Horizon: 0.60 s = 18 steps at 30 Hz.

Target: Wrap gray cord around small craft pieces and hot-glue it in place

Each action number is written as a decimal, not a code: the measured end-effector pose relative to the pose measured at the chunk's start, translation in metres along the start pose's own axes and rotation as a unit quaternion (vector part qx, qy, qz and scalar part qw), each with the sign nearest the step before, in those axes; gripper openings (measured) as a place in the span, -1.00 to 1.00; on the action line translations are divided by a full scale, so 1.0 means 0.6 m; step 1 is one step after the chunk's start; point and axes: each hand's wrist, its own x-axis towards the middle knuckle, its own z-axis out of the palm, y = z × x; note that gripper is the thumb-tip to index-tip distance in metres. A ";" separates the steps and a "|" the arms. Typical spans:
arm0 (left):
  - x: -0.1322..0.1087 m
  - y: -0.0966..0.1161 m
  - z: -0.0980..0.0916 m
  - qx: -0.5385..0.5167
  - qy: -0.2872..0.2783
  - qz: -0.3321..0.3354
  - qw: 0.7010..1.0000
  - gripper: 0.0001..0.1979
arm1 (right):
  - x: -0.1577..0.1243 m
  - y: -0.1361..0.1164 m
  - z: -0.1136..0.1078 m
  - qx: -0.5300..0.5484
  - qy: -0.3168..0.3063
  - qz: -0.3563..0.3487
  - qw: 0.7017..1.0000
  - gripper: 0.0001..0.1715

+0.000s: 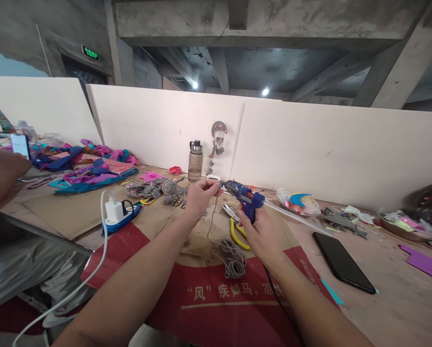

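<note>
My right hand [258, 231] is wrapped round the handle of a blue hot glue gun [251, 201], with a long clear glue stick [295, 217] coming out of its back. The nozzle points left, at the fingertips of my left hand [200, 198]. Those fingers pinch the end of a grey yarn cord [214, 212], which hangs down to a loose coil of grey cord [234, 262] on the cardboard. Whether a small grey piece sits in the pinch too is hard to see. Yellow-handled scissors [237, 233] lie just behind my right hand.
A water bottle [195, 161] and a grey hanging ornament [219, 137] stand by the white partition. A phone [342, 262] lies at right, a blue power strip [120, 219] at left. Felt scraps [89, 166] are heaped near another person's hand [11, 164].
</note>
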 end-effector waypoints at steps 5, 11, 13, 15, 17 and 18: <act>0.000 0.000 0.000 0.007 -0.004 0.007 1.000 -0.80 | -0.001 0.002 0.001 0.002 0.009 -0.003 1.000 -0.53; -0.001 0.001 0.000 0.006 -0.003 0.004 1.000 -0.78 | 0.000 0.005 0.003 0.017 0.006 -0.012 1.000 -0.54; -0.001 -0.001 -0.001 0.006 -0.003 0.004 1.000 -0.79 | 0.000 0.006 0.003 0.018 0.010 -0.010 1.000 -0.53; -0.001 -0.003 -0.001 0.008 -0.008 0.010 1.000 -0.79 | -0.001 0.007 0.004 0.022 0.014 -0.008 1.000 -0.53; 0.000 -0.004 -0.002 0.009 -0.012 0.015 1.000 -0.79 | -0.001 0.007 0.004 0.026 0.016 -0.006 1.000 -0.53; 0.000 -0.004 -0.002 0.010 -0.013 0.017 1.000 -0.79 | -0.001 0.007 0.004 0.027 0.016 -0.006 0.999 -0.54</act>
